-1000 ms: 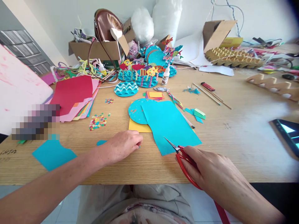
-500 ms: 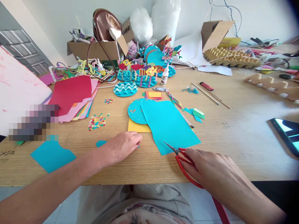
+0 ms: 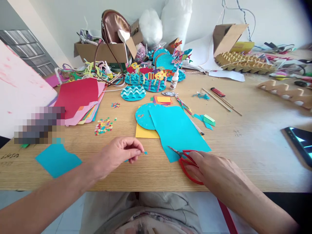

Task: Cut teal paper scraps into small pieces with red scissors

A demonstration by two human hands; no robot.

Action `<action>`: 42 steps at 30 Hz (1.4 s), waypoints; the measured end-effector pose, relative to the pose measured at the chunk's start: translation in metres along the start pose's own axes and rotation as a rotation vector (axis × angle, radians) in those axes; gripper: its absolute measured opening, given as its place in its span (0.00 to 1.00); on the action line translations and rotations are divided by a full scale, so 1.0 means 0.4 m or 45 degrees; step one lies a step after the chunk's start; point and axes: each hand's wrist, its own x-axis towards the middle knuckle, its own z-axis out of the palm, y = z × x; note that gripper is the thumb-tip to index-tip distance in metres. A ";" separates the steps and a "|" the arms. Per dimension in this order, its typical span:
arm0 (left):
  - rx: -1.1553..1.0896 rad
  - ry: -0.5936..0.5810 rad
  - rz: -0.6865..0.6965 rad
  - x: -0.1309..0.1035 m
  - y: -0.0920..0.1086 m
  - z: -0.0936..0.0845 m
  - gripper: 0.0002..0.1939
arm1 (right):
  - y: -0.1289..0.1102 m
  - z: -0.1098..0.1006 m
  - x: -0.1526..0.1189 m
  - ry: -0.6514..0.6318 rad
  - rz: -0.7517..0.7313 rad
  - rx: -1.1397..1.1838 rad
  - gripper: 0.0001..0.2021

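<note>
My left hand (image 3: 119,156) is over the table near its front edge, thumb and forefinger pinched together. At their tips shows a tiny blue paper scrap (image 3: 145,152). A little more blue shows below the curled fingers, mostly hidden. My right hand (image 3: 214,165) grips red-handled scissors (image 3: 186,165), with the blades together and pointing left over the lower edge of a blue paper sheet (image 3: 180,130). That sheet partly covers a blue disc (image 3: 145,117) and a yellow sheet (image 3: 146,132). Another blue paper piece (image 3: 57,161) lies beyond my left forearm.
Colourful paper dots (image 3: 104,126) and a stack of coloured paper (image 3: 78,97) lie at left. Behind stand a glue bottle (image 3: 174,80), wavy blue bases with paper fish (image 3: 154,85) and a cardboard box (image 3: 101,52). A phone (image 3: 299,143) rests at right, near egg-tray card (image 3: 287,92).
My left hand has turned from palm-down to a pinch beside the tiny blue scrap. The scissors have shifted slightly left and up with my right hand. The view has shifted a little.
</note>
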 end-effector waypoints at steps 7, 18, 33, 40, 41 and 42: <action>-0.826 -0.151 -0.409 -0.148 -0.067 0.084 0.06 | -0.026 -0.007 0.002 0.322 -0.217 0.184 0.09; -1.084 -0.141 -0.561 -0.168 -0.249 0.200 0.18 | -0.194 0.034 0.074 0.522 -0.633 0.375 0.22; -1.363 0.078 -0.339 -0.129 -0.237 0.202 0.04 | -0.181 0.104 -0.008 0.587 -0.805 0.484 0.21; -1.403 0.064 -0.330 -0.146 -0.238 0.194 0.10 | -0.180 0.114 -0.010 0.549 -0.806 0.428 0.21; -1.426 0.053 -0.317 -0.148 -0.241 0.193 0.10 | -0.184 0.117 -0.016 0.551 -0.817 0.423 0.21; -1.457 0.047 -0.301 -0.150 -0.245 0.192 0.11 | -0.188 0.121 -0.022 0.553 -0.827 0.421 0.21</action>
